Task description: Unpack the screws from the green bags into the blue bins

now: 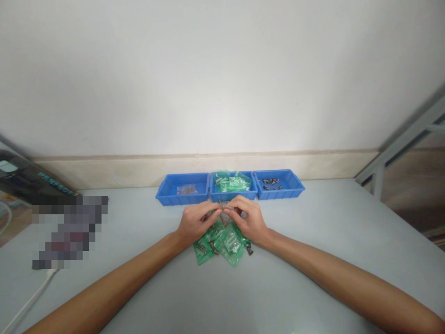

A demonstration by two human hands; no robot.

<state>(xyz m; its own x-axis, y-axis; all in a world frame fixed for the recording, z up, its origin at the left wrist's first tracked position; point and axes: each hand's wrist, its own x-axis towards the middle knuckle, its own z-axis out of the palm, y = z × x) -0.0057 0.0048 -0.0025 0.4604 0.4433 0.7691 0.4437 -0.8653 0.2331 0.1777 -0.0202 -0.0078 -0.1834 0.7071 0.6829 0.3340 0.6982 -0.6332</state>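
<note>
My left hand [199, 220] and my right hand [251, 220] meet in front of the middle bin, thumbs and forefingers pinched together. Between their fingertips is a small clear plastic bag [225, 218], which seems to have small metal parts inside; the fingers hide much of it. Beneath the hands lie several green plastic bags [231, 246] in a loose pile, some with metal pieces visible through them. A dark screw-like part [249, 249] rests by the right edge of the pile. Another dark metal part [213, 248] lies on the green bags to the left.
Three blue bins stand in a row near the wall. The left bin [167, 189] holds a clear bag, the middle bin [233, 197] green bags, the right bin [292, 183] several dark metal parts. A pixelated object [71, 232] with a white cable [31, 301] lies left.
</note>
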